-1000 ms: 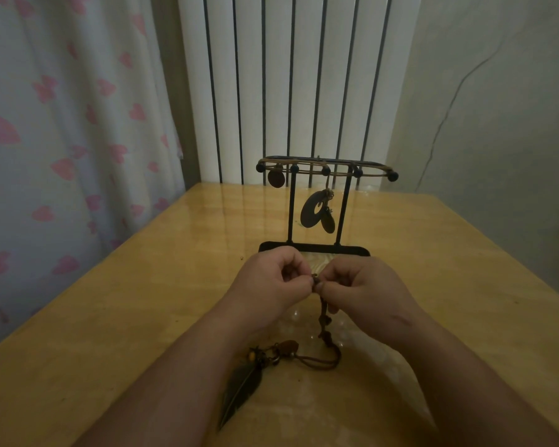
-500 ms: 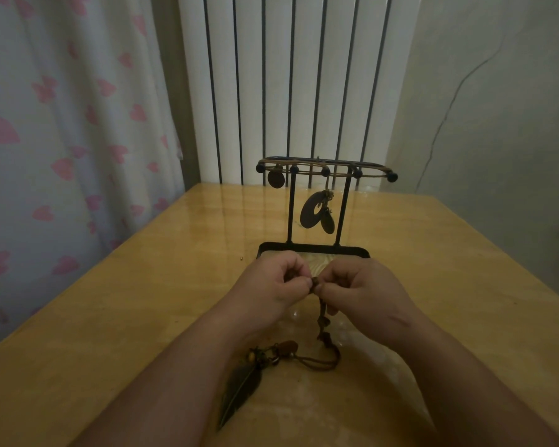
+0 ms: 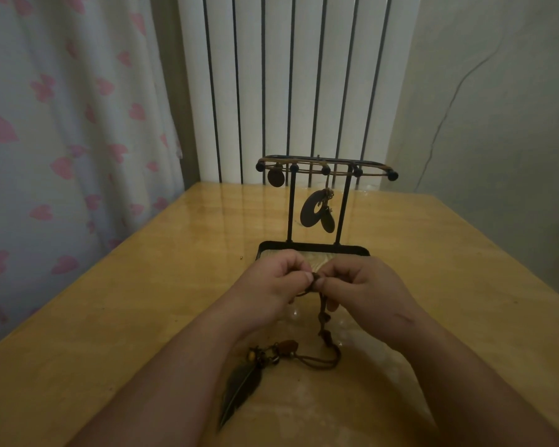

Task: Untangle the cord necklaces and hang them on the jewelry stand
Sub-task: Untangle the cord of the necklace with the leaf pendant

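Note:
My left hand (image 3: pixel 273 283) and my right hand (image 3: pixel 360 287) meet just in front of the black jewelry stand (image 3: pixel 315 204), both pinching the top of a brown cord necklace (image 3: pixel 323 333). Its knotted cord drops between my wrists to the table, loops right, and ends in beads and a dark feather pendant (image 3: pixel 239 387) lying by my left forearm. On the stand's top bar hang other cord necklaces, one with a small round disc (image 3: pixel 275 177), one with large dark oval pendants (image 3: pixel 317 211).
The stand sits on a glossy wooden table (image 3: pixel 142 301) near its far edge. Behind it is a white ribbed radiator (image 3: pixel 291 79). A heart-print curtain (image 3: pixel 62 140) hangs at the left and a plain wall stands at the right.
Hardly anything has moved. My fingertips have worked slightly at the knot at the cord's top. The stand and pendants stay still.

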{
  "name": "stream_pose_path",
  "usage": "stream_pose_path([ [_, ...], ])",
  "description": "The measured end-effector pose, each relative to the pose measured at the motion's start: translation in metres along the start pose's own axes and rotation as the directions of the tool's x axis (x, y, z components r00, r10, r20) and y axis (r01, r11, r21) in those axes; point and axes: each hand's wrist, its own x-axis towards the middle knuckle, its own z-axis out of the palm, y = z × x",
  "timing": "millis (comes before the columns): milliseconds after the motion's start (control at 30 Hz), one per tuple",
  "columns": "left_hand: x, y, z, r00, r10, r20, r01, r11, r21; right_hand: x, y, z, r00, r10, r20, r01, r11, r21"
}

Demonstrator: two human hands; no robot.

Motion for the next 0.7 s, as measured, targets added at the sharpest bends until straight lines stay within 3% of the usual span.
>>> stream_pose_path([
  [700, 0.0000, -0.0031, -0.0031, 1.000, -0.003, 0.001, 0.003, 1.000, 0.019, -0.0011, 0.0014, 0.0018, 1.000, -0.029, -0.003, 0.029, 0.999, -0.040],
])
